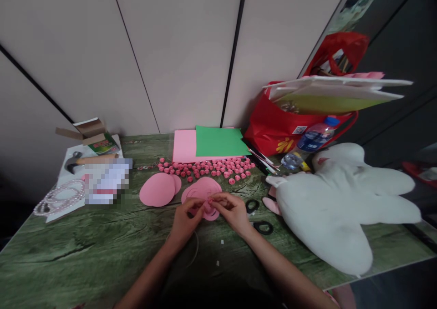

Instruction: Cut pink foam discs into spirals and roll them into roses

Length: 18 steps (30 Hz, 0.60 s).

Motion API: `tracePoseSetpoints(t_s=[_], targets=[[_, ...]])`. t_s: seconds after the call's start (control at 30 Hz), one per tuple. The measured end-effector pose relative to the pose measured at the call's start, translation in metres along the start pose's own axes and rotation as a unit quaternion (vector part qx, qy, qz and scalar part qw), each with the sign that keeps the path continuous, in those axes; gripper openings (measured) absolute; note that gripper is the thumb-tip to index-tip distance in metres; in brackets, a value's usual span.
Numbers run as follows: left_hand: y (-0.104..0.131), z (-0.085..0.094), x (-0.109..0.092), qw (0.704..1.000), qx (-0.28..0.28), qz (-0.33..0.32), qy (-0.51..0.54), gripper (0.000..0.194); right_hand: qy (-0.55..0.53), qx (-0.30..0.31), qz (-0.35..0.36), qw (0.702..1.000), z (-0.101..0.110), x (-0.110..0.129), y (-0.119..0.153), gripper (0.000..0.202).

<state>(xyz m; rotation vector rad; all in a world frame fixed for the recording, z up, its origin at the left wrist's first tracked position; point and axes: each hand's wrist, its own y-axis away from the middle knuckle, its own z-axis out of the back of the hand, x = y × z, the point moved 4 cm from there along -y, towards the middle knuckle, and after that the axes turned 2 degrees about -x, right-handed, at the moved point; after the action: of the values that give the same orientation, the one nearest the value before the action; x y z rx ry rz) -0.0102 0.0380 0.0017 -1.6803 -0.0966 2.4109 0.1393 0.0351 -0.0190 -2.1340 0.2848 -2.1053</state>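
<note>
Both hands meet at the middle of the table over pink cut paper (201, 187). Thumb and fingers of my left hand (187, 215) are pinched on a small piece of pink paper. My right hand (232, 210) pinches the same pink piece from the other side, fingertips nearly touching the left ones. Left of them lie round pink paper discs (157, 189), partly overlapping. Many small rolled pink paper flowers (205, 168) are spread behind the hands. Black-handled scissors (262, 228) rest just right of my right hand.
Green paper (218, 141) lies on pink sheets at the back. A white plush toy (327, 213), a bottle (316, 135) and a red bag (266, 122) occupy the right. At left are a hammer (92, 160), beads (64, 197) and an open box (99, 140).
</note>
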Motion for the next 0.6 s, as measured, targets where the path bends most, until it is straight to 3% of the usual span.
tracePoseSetpoints(t_s=[0.17, 0.4, 0.6], targets=[[0.001, -0.002, -0.003, 1.0, 0.012, -0.012, 0.0, 0.016, -0.015, 0.003, 0.002, 1.0, -0.001, -0.003, 0.002, 0.015], [0.002, -0.004, -0.004, 0.999, 0.028, -0.014, 0.024, 0.016, 0.078, 0.027, 0.085, 0.993, -0.002, 0.007, 0.002, 0.013], [0.004, -0.005, 0.0, 0.995, 0.035, 0.057, 0.067, 0.015, 0.134, 0.052, 0.124, 0.982, -0.004, 0.013, 0.003, 0.013]])
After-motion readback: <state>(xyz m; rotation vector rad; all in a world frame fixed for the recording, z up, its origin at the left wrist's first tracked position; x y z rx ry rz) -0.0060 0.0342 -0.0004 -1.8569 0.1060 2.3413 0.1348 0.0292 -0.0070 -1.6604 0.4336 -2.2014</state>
